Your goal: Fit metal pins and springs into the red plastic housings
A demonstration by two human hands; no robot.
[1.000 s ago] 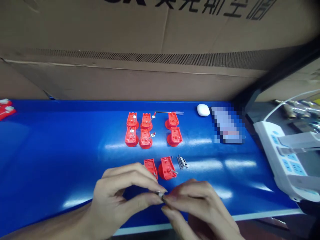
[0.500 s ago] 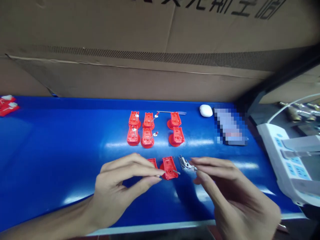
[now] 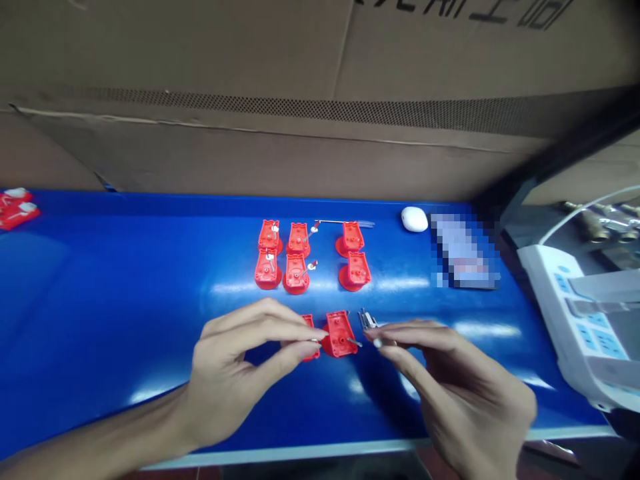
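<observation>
Thumb and index finger of my left hand (image 3: pixel 250 367) are pinched together in front of a partly covered red housing (image 3: pixel 309 333); what they hold is too small to name. My right hand (image 3: pixel 445 380) pinches a small white part (image 3: pixel 378 343) between thumb and fingers. Just left of it lies an open red housing (image 3: pixel 341 333) with a metal pin sticking out at its lower right. Small metal pieces (image 3: pixel 367 319) lie on the blue table beyond my right fingertips, partly covered by them.
Several red housings (image 3: pixel 296 272) stand in two rows farther back, some with pins and white pieces. Behind them lies a thin metal tool (image 3: pixel 340 222). A white case (image 3: pixel 415 219), a blurred phone-like object (image 3: pixel 465 253) and a white device (image 3: pixel 575 320) are at the right; red-and-white parts (image 3: pixel 17 208) far left.
My right hand has moved left and closer to my left hand, and a white part now shows in its fingertips. My left hand has shifted slightly left.
</observation>
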